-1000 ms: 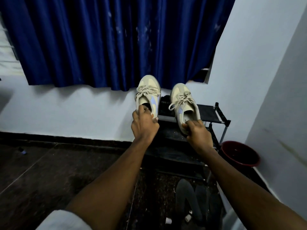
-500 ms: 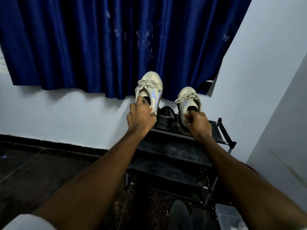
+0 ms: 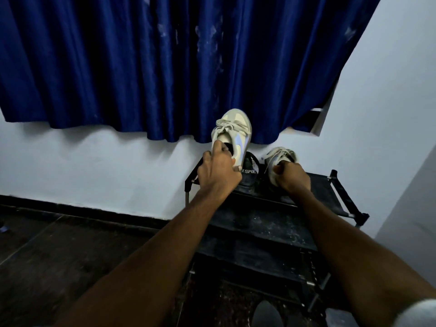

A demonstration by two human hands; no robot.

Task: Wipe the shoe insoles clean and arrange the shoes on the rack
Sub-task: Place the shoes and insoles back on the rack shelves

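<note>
Arranging stage. Our left hand (image 3: 218,172) grips one pale shoe (image 3: 236,131), held raised; our right hand (image 3: 292,177) grips its mate (image 3: 280,154), apparently down on the rack (image 3: 330,192). We judge the pale shoe not yet placed.

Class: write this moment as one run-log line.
left hand: grips raised cream sneaker | right hand: grips second sneaker at rack top shelf | black shoe: on shelf between them

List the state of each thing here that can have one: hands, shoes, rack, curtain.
Rack: upright, lower shelves dusty.
Left sneaker: held up, toe raised, laces tied.
Right sneaker: low at the top shelf, laces tied.
Left hand: grips the left sneaker's heel collar.
Right hand: grips the right sneaker's heel.
Black shoe: stands on the top shelf, between the sneakers.
Curtain: drawn shut.
</note>
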